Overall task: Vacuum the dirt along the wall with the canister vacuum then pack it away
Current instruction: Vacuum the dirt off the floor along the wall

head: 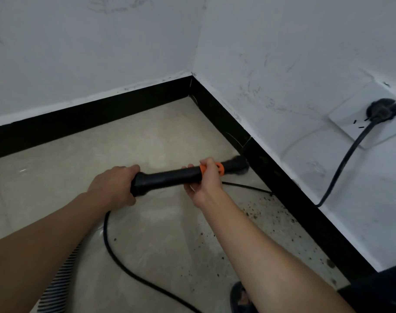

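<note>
Left hand (115, 184) grasps the vacuum wand's (167, 178) near-left end; right hand (205, 181) fingers pinch its orange collar (219, 169) farther right.

The black vacuum wand (170, 177) is held level above the floor (165, 233). Its rear end is gripped by the left hand (113, 184), and its orange collar (220, 169) by the right hand (206, 186). The brush tip (237, 164) is set against the black skirting (283, 184); dirt (255, 214) is scattered alongside.
</note>
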`<state>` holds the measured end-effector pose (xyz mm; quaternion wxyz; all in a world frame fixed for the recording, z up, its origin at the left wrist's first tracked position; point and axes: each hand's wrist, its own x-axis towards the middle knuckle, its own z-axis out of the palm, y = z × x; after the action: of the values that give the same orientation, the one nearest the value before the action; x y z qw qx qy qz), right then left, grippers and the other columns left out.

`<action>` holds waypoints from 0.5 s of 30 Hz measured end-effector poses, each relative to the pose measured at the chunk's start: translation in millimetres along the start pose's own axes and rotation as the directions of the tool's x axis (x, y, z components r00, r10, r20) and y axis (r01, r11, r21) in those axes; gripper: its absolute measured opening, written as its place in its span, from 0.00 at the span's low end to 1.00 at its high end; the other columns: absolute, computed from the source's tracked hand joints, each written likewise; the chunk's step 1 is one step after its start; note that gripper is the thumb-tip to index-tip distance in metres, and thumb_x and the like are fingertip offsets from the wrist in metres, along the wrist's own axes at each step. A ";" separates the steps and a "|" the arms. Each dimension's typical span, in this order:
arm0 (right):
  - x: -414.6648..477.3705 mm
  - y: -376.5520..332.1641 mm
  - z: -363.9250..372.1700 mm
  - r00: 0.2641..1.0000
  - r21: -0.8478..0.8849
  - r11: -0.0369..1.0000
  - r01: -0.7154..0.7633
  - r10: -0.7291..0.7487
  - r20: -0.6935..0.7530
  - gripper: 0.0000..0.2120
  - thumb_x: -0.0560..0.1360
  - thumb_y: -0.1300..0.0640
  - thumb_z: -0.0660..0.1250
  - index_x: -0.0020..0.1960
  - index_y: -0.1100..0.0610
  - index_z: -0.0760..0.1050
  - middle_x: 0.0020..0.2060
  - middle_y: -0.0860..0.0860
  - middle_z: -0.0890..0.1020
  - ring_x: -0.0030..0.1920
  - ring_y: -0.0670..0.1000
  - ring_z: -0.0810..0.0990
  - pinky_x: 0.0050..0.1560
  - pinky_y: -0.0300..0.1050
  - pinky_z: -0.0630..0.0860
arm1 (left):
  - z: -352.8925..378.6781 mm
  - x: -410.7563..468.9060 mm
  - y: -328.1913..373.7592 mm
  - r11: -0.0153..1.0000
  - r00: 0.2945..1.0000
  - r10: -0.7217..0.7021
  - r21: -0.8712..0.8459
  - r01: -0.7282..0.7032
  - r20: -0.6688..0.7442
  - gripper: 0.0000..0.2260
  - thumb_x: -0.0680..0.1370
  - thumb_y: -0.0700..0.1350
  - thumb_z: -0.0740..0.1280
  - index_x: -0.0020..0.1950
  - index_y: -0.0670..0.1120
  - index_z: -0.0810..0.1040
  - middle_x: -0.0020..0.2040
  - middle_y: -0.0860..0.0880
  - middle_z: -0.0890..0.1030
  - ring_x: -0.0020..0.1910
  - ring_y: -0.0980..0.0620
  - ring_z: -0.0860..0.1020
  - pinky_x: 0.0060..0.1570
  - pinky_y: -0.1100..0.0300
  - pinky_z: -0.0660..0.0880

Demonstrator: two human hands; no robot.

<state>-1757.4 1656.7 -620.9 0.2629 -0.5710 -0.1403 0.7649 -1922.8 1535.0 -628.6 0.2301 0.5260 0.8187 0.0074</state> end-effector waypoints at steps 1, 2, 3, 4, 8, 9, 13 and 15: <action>-2.7 2.7 -5.5 1.000 0.006 1.000 -0.001 0.001 -0.013 0.11 0.71 0.57 0.68 0.53 0.56 0.73 0.41 0.54 0.84 0.41 0.54 0.85 0.42 0.47 0.80 | 1.4 -1.0 0.3 1.000 1.000 0.011 0.009 -0.011 0.022 0.20 0.68 0.44 0.74 0.57 0.50 0.71 0.44 0.51 0.75 0.42 0.51 0.75 0.35 0.60 0.70; -3.3 2.2 -5.2 1.000 0.003 1.000 -0.005 0.005 -0.017 0.12 0.71 0.57 0.68 0.54 0.56 0.73 0.41 0.54 0.84 0.41 0.54 0.85 0.41 0.47 0.79 | 1.4 -2.3 -0.6 1.000 0.999 0.012 -0.002 -0.012 0.032 0.20 0.68 0.44 0.74 0.57 0.49 0.72 0.43 0.51 0.75 0.42 0.51 0.74 0.35 0.60 0.70; -3.3 -1.8 1.0 1.000 -0.014 1.000 -0.015 0.015 -0.004 0.12 0.72 0.57 0.68 0.55 0.57 0.73 0.41 0.54 0.83 0.41 0.54 0.85 0.39 0.46 0.79 | 0.4 -3.6 -2.8 1.000 0.999 0.002 -0.031 -0.001 0.033 0.20 0.68 0.43 0.74 0.57 0.49 0.72 0.42 0.51 0.75 0.41 0.52 0.74 0.34 0.60 0.69; -2.6 -7.6 11.7 0.999 -0.048 0.999 -0.024 0.025 0.022 0.13 0.72 0.57 0.68 0.56 0.57 0.72 0.41 0.54 0.83 0.40 0.54 0.84 0.38 0.46 0.78 | -1.3 -4.9 -5.4 0.998 1.000 -0.013 -0.067 0.015 0.023 0.19 0.68 0.43 0.74 0.55 0.48 0.72 0.41 0.52 0.74 0.39 0.52 0.74 0.32 0.61 0.68; 1.8 -23.4 55.6 0.994 -0.208 0.978 -0.006 0.029 0.106 0.20 0.72 0.56 0.68 0.63 0.58 0.73 0.42 0.53 0.83 0.41 0.53 0.84 0.44 0.50 0.79 | -8.3 -10.1 -16.2 0.983 0.996 -0.084 -0.164 0.079 -0.020 0.19 0.67 0.45 0.76 0.52 0.48 0.70 0.39 0.52 0.73 0.35 0.56 0.72 0.28 0.64 0.64; 3.0 -22.1 60.6 0.994 -0.217 0.976 -0.005 0.029 0.105 0.21 0.72 0.56 0.69 0.64 0.58 0.73 0.44 0.53 0.83 0.41 0.53 0.84 0.44 0.50 0.79 | -8.9 -11.9 -19.4 0.981 0.995 -0.098 -0.168 0.093 -0.022 0.19 0.67 0.45 0.76 0.51 0.48 0.70 0.39 0.52 0.74 0.35 0.56 0.72 0.28 0.64 0.64; 1.7 8.2 57.0 0.995 -0.188 0.981 -0.041 0.057 0.084 0.15 0.73 0.56 0.70 0.59 0.57 0.75 0.45 0.54 0.83 0.46 0.53 0.84 0.41 0.48 0.80 | -5.0 -22.4 -35.1 0.989 0.993 -0.117 -0.094 0.114 -0.026 0.19 0.66 0.47 0.76 0.51 0.51 0.70 0.41 0.52 0.76 0.39 0.53 0.75 0.33 0.60 0.72; 2.3 20.7 54.5 0.999 -0.206 0.978 -0.031 0.036 0.024 0.12 0.73 0.57 0.71 0.54 0.58 0.75 0.43 0.54 0.83 0.47 0.53 0.83 0.40 0.48 0.80 | -1.5 -26.6 -37.0 0.992 0.990 -0.117 -0.058 0.113 -0.076 0.17 0.68 0.48 0.74 0.51 0.51 0.70 0.41 0.52 0.75 0.40 0.52 0.75 0.33 0.59 0.71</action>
<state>-1814.6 1645.6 -616.6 0.1876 -0.5868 -0.2124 0.7585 -1946.0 1495.8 -626.8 0.2115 0.4710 0.8556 0.0367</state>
